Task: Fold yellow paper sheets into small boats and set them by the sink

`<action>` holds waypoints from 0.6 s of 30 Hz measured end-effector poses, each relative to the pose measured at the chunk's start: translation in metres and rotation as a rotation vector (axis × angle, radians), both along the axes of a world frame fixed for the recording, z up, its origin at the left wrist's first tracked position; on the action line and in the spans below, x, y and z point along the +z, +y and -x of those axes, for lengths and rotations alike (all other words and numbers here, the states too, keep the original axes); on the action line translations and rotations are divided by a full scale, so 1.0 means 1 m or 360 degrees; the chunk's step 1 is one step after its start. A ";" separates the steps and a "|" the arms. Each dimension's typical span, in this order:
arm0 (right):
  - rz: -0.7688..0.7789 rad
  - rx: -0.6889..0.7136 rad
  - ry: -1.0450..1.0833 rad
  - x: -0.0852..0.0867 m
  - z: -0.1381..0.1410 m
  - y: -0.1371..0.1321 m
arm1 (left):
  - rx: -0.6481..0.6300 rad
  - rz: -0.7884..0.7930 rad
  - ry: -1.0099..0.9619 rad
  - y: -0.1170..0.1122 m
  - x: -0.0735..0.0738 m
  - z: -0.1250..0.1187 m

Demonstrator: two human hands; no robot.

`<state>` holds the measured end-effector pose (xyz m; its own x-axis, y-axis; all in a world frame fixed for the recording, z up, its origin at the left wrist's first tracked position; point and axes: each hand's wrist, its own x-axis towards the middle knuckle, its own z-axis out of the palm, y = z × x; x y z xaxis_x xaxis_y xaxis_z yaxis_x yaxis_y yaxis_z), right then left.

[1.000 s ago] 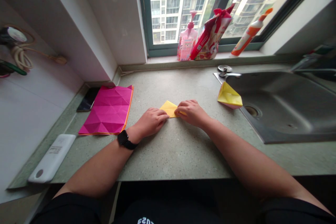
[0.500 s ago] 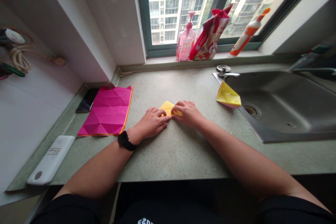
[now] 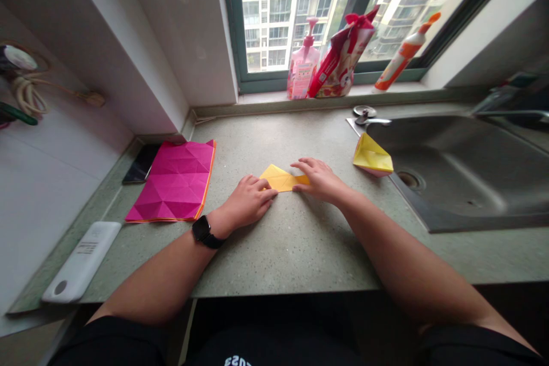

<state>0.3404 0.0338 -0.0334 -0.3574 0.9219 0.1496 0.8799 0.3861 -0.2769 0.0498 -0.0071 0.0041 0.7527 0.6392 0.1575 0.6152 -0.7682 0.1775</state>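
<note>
A small folded piece of yellow origami paper (image 3: 281,178) lies flat on the counter, its peak pointing toward the window. Its left end is gripped under the curled fingers of my left hand (image 3: 253,199), which wears a black watch at the wrist. At the right end is my right hand (image 3: 321,179), its fingers spread apart, with the thumb touching the paper's edge. Part of the paper is hidden beneath both hands. Off to the right stands a folded yellow paper shape (image 3: 372,155) beside the sink, apart from my hands.
Creased magenta sheets (image 3: 175,177) with orange ones beneath lie at left, partly over a dark flat device (image 3: 139,164). A white rectangular device (image 3: 82,263) rests nearer me. A steel sink (image 3: 472,177) is at right. Along the windowsill stand a pink pump bottle (image 3: 302,71), a red bag (image 3: 345,60) and an orange-white bottle (image 3: 403,57).
My right hand has slid right and its fingers have opened, uncovering more of the yellow paper. My left hand has stayed almost in place.
</note>
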 end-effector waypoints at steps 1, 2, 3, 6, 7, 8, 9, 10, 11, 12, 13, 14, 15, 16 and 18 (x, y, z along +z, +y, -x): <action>0.0031 -0.0002 -0.0021 0.001 -0.005 0.002 | 0.0000 0.0006 0.0010 0.000 0.000 0.000; 0.0062 -0.0005 -0.0036 0.002 -0.011 0.004 | 0.0001 0.0012 0.0021 0.000 0.001 0.000; 0.0092 -0.0008 -0.0044 0.002 -0.016 0.005 | 0.0002 0.0017 0.0029 0.000 0.001 0.000; 0.0163 -0.0014 -0.0055 0.004 -0.028 0.010 | 0.0008 0.0026 0.0031 0.000 0.001 0.000; 0.0179 -0.0013 -0.0059 0.004 -0.031 0.011 | 0.0012 0.0028 0.0025 0.000 0.001 0.000; 0.0191 -0.0011 -0.0061 0.004 -0.033 0.012 | 0.0017 0.0031 0.0018 0.000 0.000 0.000; 0.0199 -0.0007 -0.0060 0.004 -0.035 0.013 | 0.0022 0.0035 0.0011 0.000 0.000 0.001; 0.0207 -0.0002 -0.0055 0.004 -0.037 0.014 | 0.0028 0.0042 0.0006 0.000 0.000 0.001; 0.0216 0.0003 -0.0047 0.003 -0.039 0.014 | 0.0034 0.0052 0.0001 -0.001 0.000 0.001; 0.0227 0.0009 -0.0038 0.003 -0.041 0.015 | 0.0038 0.0065 -0.0006 -0.001 0.000 0.002; 0.0237 0.0012 -0.0032 0.003 -0.044 0.016 | 0.0039 0.0080 -0.0014 -0.001 0.000 0.002; 0.0247 0.0016 -0.0029 0.004 -0.047 0.016 | 0.0042 0.0097 -0.0024 -0.002 0.001 0.003; 0.0257 0.0024 -0.0025 0.006 -0.050 0.017 | 0.0045 0.0114 -0.0033 -0.002 0.001 0.004; 0.0265 0.0040 -0.0013 0.009 -0.053 0.017 | 0.0048 0.0132 -0.0040 -0.002 0.002 0.004; 0.0270 0.0103 0.0055 0.018 -0.055 0.015 | 0.0057 0.0163 -0.0055 -0.001 0.003 0.005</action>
